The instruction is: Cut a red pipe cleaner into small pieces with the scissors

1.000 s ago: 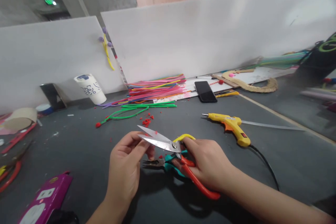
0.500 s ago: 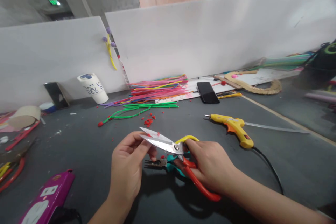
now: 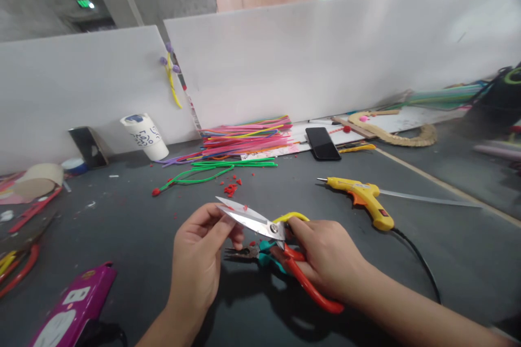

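Note:
My right hand (image 3: pixel 325 252) grips a pair of scissors (image 3: pixel 260 223) with one yellow and one red handle. The blades are parted a little and point left, with red specks on them. At the blade tips, my left hand (image 3: pixel 201 252) has its thumb and fingers pinched together. Whatever sits between them is too small or hidden to name. Beneath the scissors lie pliers (image 3: pixel 246 252) with teal handles, partly covered by the scissors and my right hand. Small red scraps (image 3: pixel 230 190) are scattered on the dark table beyond the blades.
Green stems (image 3: pixel 203 173), one red-tipped, lie ahead, before a bundle of pink pipe cleaners (image 3: pixel 244 141). A yellow glue gun (image 3: pixel 358 192) with its cord is at right, a black phone (image 3: pixel 323 143) behind it. At left are a purple device (image 3: pixel 77 303) and other scissors (image 3: pixel 24 268).
The scissor blades have closed very slightly. Both hands otherwise stay in place, and the things on the table have not moved.

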Demonstrator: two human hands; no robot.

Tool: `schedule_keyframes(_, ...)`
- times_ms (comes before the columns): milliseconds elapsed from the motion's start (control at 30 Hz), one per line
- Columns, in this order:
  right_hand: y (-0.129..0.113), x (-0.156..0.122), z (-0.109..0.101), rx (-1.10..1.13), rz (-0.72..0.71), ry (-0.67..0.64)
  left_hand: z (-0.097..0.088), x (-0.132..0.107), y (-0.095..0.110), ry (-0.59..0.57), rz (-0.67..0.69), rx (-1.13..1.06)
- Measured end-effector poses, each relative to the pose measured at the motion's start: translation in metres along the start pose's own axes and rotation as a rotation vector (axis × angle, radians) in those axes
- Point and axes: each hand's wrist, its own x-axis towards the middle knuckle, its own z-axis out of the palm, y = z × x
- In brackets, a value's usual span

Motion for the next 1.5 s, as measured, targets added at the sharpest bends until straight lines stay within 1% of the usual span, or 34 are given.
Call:
schedule_keyframes(167,0.000,0.001,0.000,-0.008,0.004,0.010,0.000,0.001,0.001,-0.010,-0.015,0.005)
schedule_keyframes(300,0.000,0.001,0.001,-0.013,0.002,0.019,0.001,0.002,0.004,0.001,-0.002,0.011)
schedule_keyframes(433,0.001,0.002,-0.001,0.032,0.054,0.033,-0.001,0.003,0.004,0.003,-0.029,0.019)
schedule_keyframes(467,0.000,0.003,-0.002,0.087,0.082,0.034,-0.001,0.004,0.004,-0.003,-0.050,0.020)
schedule_keyframes(533,-0.002,0.005,-0.005,0.275,0.148,0.018,-0.002,0.004,0.001,-0.047,-0.109,0.029)
schedule_keyframes(700,-0.006,0.012,-0.014,0.881,0.280,-0.054,0.002,0.003,-0.006,-0.249,-0.301,0.080)
schedule_keyframes(767,-0.006,0.014,-0.017,1.087,0.325,-0.113,0.003,0.002,-0.007,-0.315,-0.366,0.094)
schedule_keyframes(833,-0.006,0.016,-0.019,1.246,0.336,-0.188,0.005,0.001,-0.008,-0.367,-0.424,0.111)
schedule_keyframes(900,-0.007,0.017,-0.020,1.330,0.323,-0.234,0.005,0.000,-0.008,-0.402,-0.470,0.133)
schedule_keyframes(1000,-0.008,0.017,-0.021,1.347,0.317,-0.250,0.005,0.000,-0.009,-0.441,-0.517,0.173)
schedule_keyframes(1067,-0.009,0.016,-0.022,1.341,0.311,-0.262,0.006,0.000,-0.010,-0.447,-0.528,0.189)
schedule_keyframes(1100,-0.010,0.016,-0.022,1.335,0.310,-0.268,0.006,0.000,-0.010,-0.441,-0.524,0.191)
schedule_keyframes(1167,-0.010,0.016,-0.022,1.323,0.313,-0.265,0.007,0.001,-0.010,-0.391,-0.482,0.181)
schedule_keyframes(1233,-0.009,0.015,-0.021,1.304,0.322,-0.242,0.008,0.001,-0.009,-0.328,-0.431,0.182)
schedule_keyframes(1300,-0.009,0.016,-0.019,1.283,0.320,-0.225,0.009,0.000,-0.008,-0.297,-0.412,0.207)
schedule_keyframes(1500,-0.012,0.017,-0.021,1.235,0.309,-0.216,0.012,-0.001,-0.008,-0.328,-0.454,0.257)
